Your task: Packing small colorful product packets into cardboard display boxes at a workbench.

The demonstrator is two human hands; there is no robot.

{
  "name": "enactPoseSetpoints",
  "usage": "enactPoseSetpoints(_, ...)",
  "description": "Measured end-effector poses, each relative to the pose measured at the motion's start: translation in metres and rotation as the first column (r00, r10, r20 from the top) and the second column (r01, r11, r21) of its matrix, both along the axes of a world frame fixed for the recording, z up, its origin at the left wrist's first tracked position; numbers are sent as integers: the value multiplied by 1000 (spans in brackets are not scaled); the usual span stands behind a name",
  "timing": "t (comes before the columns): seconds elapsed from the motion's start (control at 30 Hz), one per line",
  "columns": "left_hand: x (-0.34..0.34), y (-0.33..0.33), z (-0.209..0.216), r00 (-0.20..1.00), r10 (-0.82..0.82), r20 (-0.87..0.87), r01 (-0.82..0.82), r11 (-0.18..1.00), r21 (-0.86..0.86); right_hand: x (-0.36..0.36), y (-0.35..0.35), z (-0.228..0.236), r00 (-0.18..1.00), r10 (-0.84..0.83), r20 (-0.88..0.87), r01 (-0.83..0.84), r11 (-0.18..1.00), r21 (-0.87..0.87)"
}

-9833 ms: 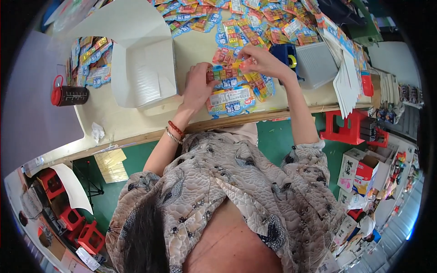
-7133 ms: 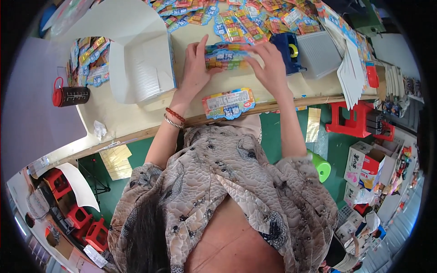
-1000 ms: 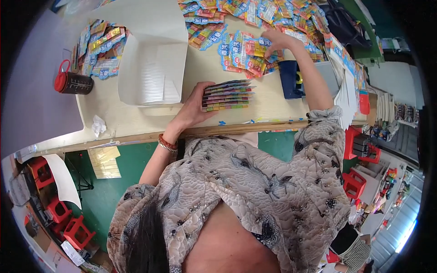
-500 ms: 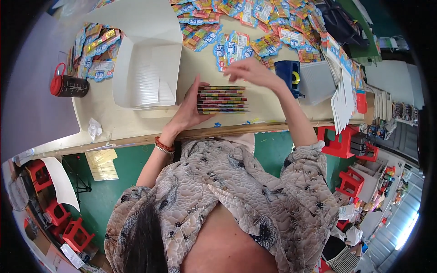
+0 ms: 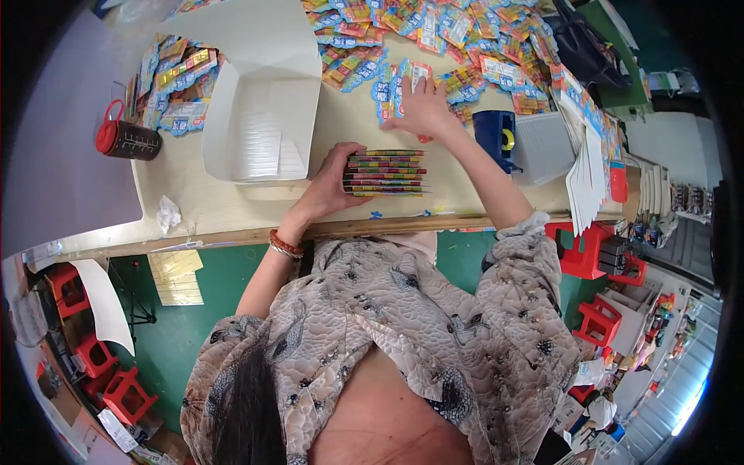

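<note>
My left hand (image 5: 333, 184) is wrapped round the left end of a stack of flat, colourful packets (image 5: 387, 172), held on edge near the table's front. Thin layers of yellow, red and green show along the stack. Beyond it, my right hand (image 5: 425, 108) reaches out with fingers spread over a blue and orange packet (image 5: 385, 91) lying on the table. The fingertips seem to touch that packet; nothing is gripped. More of the same packets (image 5: 353, 66) lie in a loose spread across the far side.
Left of the stack stands an open white box (image 5: 260, 139). A dark bottle with a red lid (image 5: 132, 142) and crumpled tissue (image 5: 167, 215) are farther left. To the right are a blue tape dispenser (image 5: 494, 139), a pale stack of trays (image 5: 542, 147) and white card sheets (image 5: 585, 190).
My right hand has moved away from above the stack, farther out onto the loose packets, and its fingers have spread. My left hand still holds the stack.
</note>
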State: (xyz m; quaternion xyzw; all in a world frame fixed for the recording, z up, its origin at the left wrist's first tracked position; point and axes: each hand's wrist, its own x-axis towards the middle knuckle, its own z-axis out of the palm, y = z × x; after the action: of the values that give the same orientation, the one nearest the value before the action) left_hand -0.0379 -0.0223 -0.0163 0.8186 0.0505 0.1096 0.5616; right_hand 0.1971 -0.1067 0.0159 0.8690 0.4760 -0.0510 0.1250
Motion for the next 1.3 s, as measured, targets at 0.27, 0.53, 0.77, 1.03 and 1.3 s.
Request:
enactPoseSetpoints(0.27, 1, 0, -3, 1000, -12, 11, 12, 999, -32, 33, -33, 10, 913, 40, -406, 68, 967, 247)
enactPoseSetpoints(0.53, 3, -5, -13, 990, 135, 34, -134, 991, -19, -23, -74, 18, 778, 227, -587, 425, 497, 756)
enactPoseSetpoints(0.77, 2, -1, -13, 994, 109, 32, -109, 994, 2, -17, -76, 22, 359, 177, -916, 538, 763, 358)
enactPoseSetpoints(1.03, 3, -1, 0, 987, 132, 92, -159, 894, 420, 25, -78, 27, 818, -424, -388, 484, 873, 68)
enactPoseSetpoints(1.3, 9, -1, 3, 998, 47, 37, -52, 987, 152, -8, -77, 4, 738, -312, -598, 616, 672, 411)
